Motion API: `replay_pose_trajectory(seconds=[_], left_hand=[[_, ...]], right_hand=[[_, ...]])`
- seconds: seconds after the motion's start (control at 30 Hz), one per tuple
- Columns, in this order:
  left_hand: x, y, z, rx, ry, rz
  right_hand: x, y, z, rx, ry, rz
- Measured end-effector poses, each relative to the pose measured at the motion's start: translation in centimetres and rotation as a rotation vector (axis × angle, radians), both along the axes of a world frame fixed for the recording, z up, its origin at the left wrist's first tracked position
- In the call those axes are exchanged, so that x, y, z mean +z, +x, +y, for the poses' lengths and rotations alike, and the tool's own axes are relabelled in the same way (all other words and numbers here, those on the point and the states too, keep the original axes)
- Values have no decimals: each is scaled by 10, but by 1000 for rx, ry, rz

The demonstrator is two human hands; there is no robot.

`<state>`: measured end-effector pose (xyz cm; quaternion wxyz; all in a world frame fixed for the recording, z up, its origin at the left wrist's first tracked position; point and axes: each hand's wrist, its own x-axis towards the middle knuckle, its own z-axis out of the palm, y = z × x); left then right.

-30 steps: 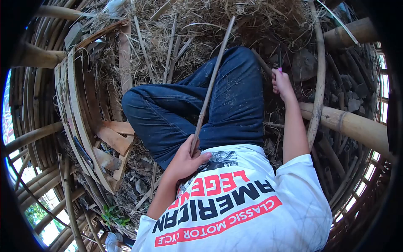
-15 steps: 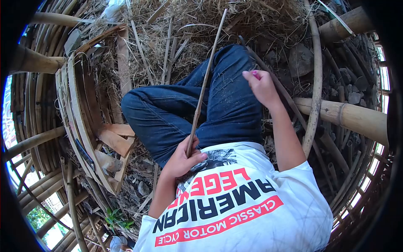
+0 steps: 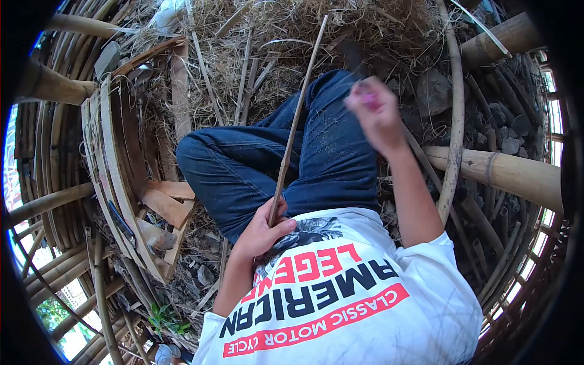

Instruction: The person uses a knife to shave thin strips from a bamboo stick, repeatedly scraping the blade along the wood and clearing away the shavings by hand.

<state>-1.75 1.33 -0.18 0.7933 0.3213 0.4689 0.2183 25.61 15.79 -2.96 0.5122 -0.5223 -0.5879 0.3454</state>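
Note:
My left hand (image 3: 266, 230) is closed around the lower end of a long thin bamboo strip (image 3: 295, 125), which slants up over my crossed legs in dark jeans (image 3: 337, 143). Blurred by motion, my right hand (image 3: 376, 115) is raised near my right knee, its fingers closed on a pink object (image 3: 372, 101). A dark, smeared, blade-like shape (image 3: 351, 56) shows just above that hand; whether it joins the pink object is unclear. The right hand and the strip are apart.
Dry shavings (image 3: 292, 67) cover the ground ahead. A curved bundle of split bamboo (image 3: 112, 164) and short wood pieces (image 3: 165, 205) lie at left. Thick bamboo poles (image 3: 508, 173) and stones (image 3: 435, 91) are at right. Bamboo slats (image 3: 52, 152) line the left side.
My right hand has shifted slightly upward and now looks smeared, with the dark shape above it. My left hand and the strip have hardly moved.

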Motion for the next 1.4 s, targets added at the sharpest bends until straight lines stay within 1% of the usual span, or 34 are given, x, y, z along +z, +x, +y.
replay_pose_trajectory(seconds=[0.03,0.07,0.1,0.17,0.2,0.27,0.3,0.37,0.43,0.47,0.5,0.57,0.6,0.67,0.7,0.77,0.8,0.83,0.9,0.97,1.0,1.03,1.1,1.2,1.27,1.3,1.37,1.4], left_hand=[[0,-1,0,4,1,-5],[0,-2,0,6,0,11],[0,-2,1,4,0,25],[3,-1,3,14,12,30],[3,0,3,29,16,45],[2,-1,1,51,22,60],[1,-2,2,65,34,80],[4,-2,5,61,5,70],[2,-2,4,52,11,93],[1,-2,3,39,26,103],[1,-3,0,33,21,106],[-1,-1,2,37,1,78],[-1,0,3,41,6,75],[-1,0,3,48,21,53],[0,0,3,52,20,58],[1,0,3,35,-32,10],[0,0,2,35,-32,14],[-3,0,0,37,-31,-12],[-5,-1,-2,39,-29,-35],[-5,-2,-2,10,-32,-39],[-3,-2,-2,8,-30,-35],[-1,0,-2,17,-19,-40],[2,1,-2,24,-9,-43],[2,0,-2,25,-8,-98],[-3,-3,-6,18,-53,-129],[0,-2,-5,18,-55,-130],[9,4,-3,-66,55,84],[10,6,-3,-67,53,81]], right_hand=[[13,17,1,-51,-379,477],[8,34,11,-135,-419,952],[-2,62,21,-212,-551,1265],[-14,90,22,-421,-605,1584],[-18,93,16,-418,-604,1575],[-22,92,-14,-155,-664,1127],[-9,86,-23,-223,-865,703],[-22,106,-36,-160,-1021,545],[-41,128,-44,-351,-841,-205],[-51,147,-49,-283,-662,-893],[-10,129,-44,-280,-920,-1113],[-4,141,-47,-279,-840,-1019],[3,140,-43,-280,-833,-1022],[15,131,-35,-274,-627,-687],[20,123,-32,-268,-627,-684],[32,99,-28,-142,-447,-422],[40,79,-28,-123,-404,-323],[44,66,-25,-58,-414,-318],[45,30,-24,-15,-375,-174],[48,3,-22,112,-402,-165],[43,-11,-22,128,-289,-156],[44,-20,-22,126,-288,-152],[45,-34,-21,215,-271,-287],[45,-42,-21,232,-282,-316],[44,-41,-21,245,-306,-343],[43,-39,-22,246,-296,-391],[40,-35,-22,245,-286,-442],[39,-34,-23,228,-261,-446]])
